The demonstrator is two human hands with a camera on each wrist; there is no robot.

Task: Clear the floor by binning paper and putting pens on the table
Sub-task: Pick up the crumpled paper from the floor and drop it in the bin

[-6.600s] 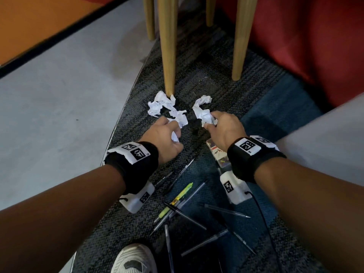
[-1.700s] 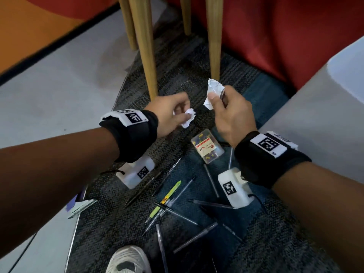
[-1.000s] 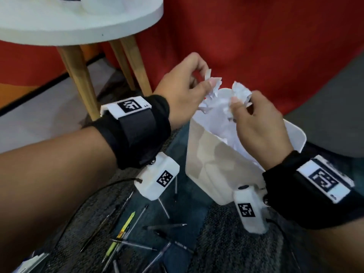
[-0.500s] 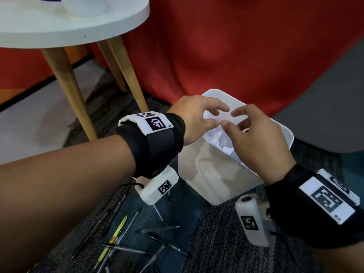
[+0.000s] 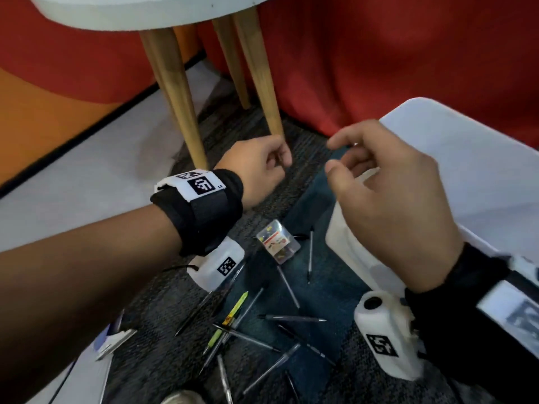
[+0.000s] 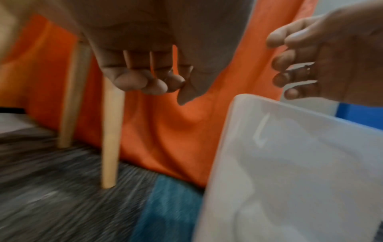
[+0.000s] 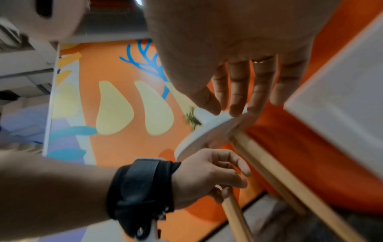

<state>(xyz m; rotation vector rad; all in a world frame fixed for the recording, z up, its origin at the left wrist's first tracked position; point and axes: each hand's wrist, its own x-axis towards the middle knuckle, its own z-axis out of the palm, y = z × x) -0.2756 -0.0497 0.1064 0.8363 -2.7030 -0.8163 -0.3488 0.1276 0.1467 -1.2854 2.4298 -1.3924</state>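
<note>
Both hands hover empty above the carpet. My left hand [image 5: 277,164] hangs with loosely curled fingers near a wooden table leg [image 5: 180,112]. My right hand [image 5: 335,157] has relaxed, spread fingers at the left rim of the white bin [image 5: 466,170]. Several pens [image 5: 291,317] lie scattered on the carpet below, among them a yellow-green pen [image 5: 236,307]. The round white table [image 5: 145,13] stands above at the back left. No paper shows on the floor, and my right hand hides the bin's inside. The left wrist view shows the curled left fingers [image 6: 145,81] beside the bin [image 6: 290,163].
A small clear plastic box [image 5: 278,244] lies among the pens. Red fabric [image 5: 379,53] hangs behind the bin and table. A white shoe [image 5: 183,399] is at the bottom edge. A flat white and blue item [image 5: 113,339] lies at the carpet's left edge.
Both hands carried crumpled paper from the floor to the bin and let it go. They have since pulled back left off the bin, empty.
</note>
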